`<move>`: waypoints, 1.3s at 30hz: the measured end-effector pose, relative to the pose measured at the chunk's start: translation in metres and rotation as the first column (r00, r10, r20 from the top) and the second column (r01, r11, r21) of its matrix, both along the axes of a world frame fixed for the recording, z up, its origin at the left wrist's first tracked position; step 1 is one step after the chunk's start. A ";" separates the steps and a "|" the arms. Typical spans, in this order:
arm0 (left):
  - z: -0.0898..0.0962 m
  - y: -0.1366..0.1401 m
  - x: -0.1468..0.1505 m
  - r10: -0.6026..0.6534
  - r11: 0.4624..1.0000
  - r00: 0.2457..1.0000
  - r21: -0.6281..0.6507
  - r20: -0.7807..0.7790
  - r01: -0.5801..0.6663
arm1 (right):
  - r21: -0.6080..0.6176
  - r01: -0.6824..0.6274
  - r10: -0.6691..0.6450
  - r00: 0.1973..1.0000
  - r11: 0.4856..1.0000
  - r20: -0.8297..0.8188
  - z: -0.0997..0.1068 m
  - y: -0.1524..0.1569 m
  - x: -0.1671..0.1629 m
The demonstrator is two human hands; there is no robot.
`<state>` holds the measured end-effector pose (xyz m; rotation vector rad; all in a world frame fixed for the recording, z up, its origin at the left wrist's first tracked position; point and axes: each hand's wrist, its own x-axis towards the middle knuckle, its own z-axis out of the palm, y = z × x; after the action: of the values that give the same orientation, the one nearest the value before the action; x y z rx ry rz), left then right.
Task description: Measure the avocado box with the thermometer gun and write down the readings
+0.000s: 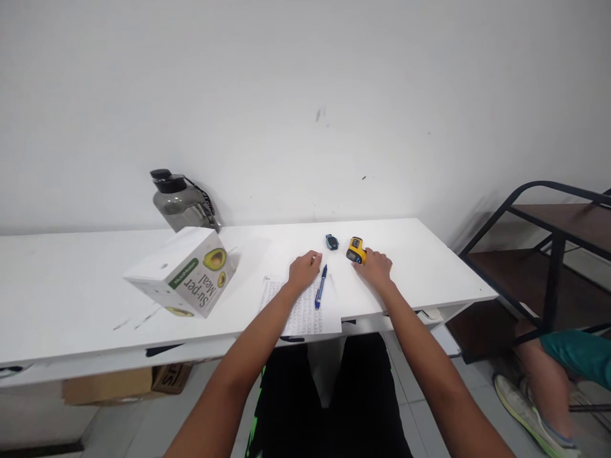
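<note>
My right hand point(375, 268) is wrapped around the grip of a yellow and black infrared thermometer point(356, 249), which lies on the white desk with its small display facing up. My left hand point(304, 271) rests at the top edge of a printed sheet of paper point(305, 313), its fingers curled in, with nothing seen in them. Just right of that hand, a blue pen point(321, 287) lies slanted across the sheet. A small dark watch-like device point(331, 242) sits on the desk beyond the pen, between my two hands.
On the left of the desk point(71, 286) stand a white Su-per Meal box point(191, 273) and a grey bottle point(179, 203) by the wall. A dark-framed shelf rack point(548, 254) stands at the right. Another person's leg and shoe point(534, 413) show below it. A cardboard box point(109, 385) is under the desk.
</note>
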<state>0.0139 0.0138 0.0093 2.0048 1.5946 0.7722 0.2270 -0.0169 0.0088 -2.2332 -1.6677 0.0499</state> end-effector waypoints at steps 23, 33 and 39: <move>0.043 -0.103 -0.050 0.075 0.896 0.973 0.443 -0.218 0.030 | 0.181 -0.049 0.014 0.982 0.982 0.187 -0.017 -0.013 0.003; 0.014 -0.104 -0.198 0.650 0.615 0.565 0.085 0.507 -0.784 | 0.162 -0.167 0.135 0.972 0.972 0.194 -0.016 -0.019 0.004; 0.024 -0.114 -0.189 0.454 0.653 0.433 0.040 0.778 -0.756 | 0.200 -0.198 0.226 0.966 0.959 -0.127 0.013 -0.051 -0.014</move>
<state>-0.1748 -0.1000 0.0335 0.9236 1.7113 2.0224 0.2134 -0.0675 0.0216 -1.8607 -1.7466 0.1071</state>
